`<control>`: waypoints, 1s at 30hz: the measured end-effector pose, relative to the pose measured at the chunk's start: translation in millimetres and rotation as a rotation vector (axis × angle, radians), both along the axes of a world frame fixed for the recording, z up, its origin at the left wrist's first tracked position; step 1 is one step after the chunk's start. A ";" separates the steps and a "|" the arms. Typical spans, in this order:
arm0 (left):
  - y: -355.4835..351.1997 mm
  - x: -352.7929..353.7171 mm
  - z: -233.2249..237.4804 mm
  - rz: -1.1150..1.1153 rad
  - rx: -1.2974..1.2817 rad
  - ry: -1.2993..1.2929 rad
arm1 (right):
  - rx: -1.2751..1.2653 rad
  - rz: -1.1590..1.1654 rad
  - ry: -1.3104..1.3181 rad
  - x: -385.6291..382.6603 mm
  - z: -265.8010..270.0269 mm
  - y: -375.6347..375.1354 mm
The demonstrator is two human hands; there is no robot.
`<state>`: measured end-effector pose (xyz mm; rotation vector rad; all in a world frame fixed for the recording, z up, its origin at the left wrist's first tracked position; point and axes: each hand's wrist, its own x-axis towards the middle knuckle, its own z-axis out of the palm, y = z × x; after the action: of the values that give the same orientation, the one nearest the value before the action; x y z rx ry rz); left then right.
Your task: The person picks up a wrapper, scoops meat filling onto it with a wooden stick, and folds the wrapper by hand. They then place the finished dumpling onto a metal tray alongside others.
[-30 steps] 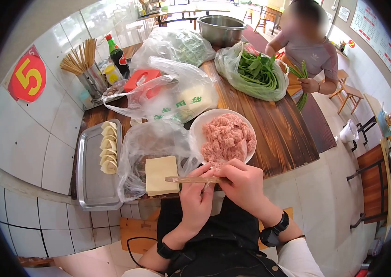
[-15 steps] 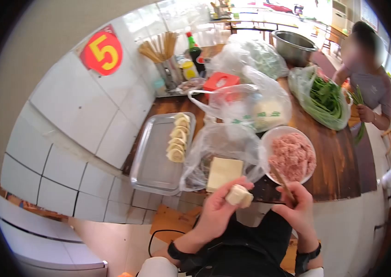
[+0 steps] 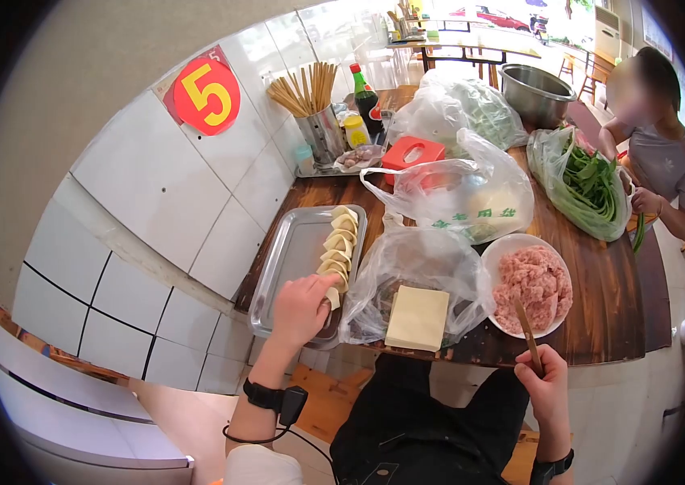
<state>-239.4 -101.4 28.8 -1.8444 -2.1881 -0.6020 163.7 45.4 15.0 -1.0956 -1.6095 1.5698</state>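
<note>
My left hand (image 3: 304,304) is over the right side of a metal tray (image 3: 284,242), its fingers closed around a folded wonton (image 3: 333,298) at the near end of a row of wontons (image 3: 339,242). The fingers partly hide that wonton. My right hand (image 3: 545,377) grips a flat wooden stick (image 3: 527,333), whose far tip rests at the minced meat (image 3: 533,279) in a white bowl (image 3: 504,322). Between my hands, a stack of square pale-yellow wrappers (image 3: 418,318) lies on a clear plastic bag (image 3: 375,279).
Behind the wrappers are a knotted plastic bag (image 3: 480,198) and a red tissue box (image 3: 414,155). Chopsticks (image 3: 307,90) and a dark bottle (image 3: 367,103) stand by the tiled wall. At the right, a person (image 3: 659,153) handles leafy greens (image 3: 587,179) near a steel pot (image 3: 538,97).
My left hand has moved from in front of the wrapper stack leftward to the tray, carrying the wonton to the row's near end. My right hand still holds the stick at the bowl.
</note>
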 end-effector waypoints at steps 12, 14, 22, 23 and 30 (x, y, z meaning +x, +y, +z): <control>3.7 1.6 -15.4 0.185 0.042 -0.031 | 0.020 0.024 -0.017 0.2 -2.4 2.0; 3.2 9.2 -6.3 0.201 0.037 -0.022 | 0.051 0.035 -0.038 3.4 -0.3 3.5; 31.0 128.8 5.4 -0.125 0.232 -0.090 | 0.472 -0.125 -0.266 20.8 8.0 15.6; 39.4 134.3 -0.7 -0.163 0.121 -0.181 | 0.633 -0.129 -0.334 19.1 12.1 15.4; 64.7 121.3 -13.2 -0.235 -0.158 -0.359 | 0.881 -0.168 -0.600 38.3 31.1 21.2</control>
<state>-118.1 -36.7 15.6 -2.2478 -2.3062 -0.8900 202.0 66.5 46.1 -1.1675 -2.1860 0.2914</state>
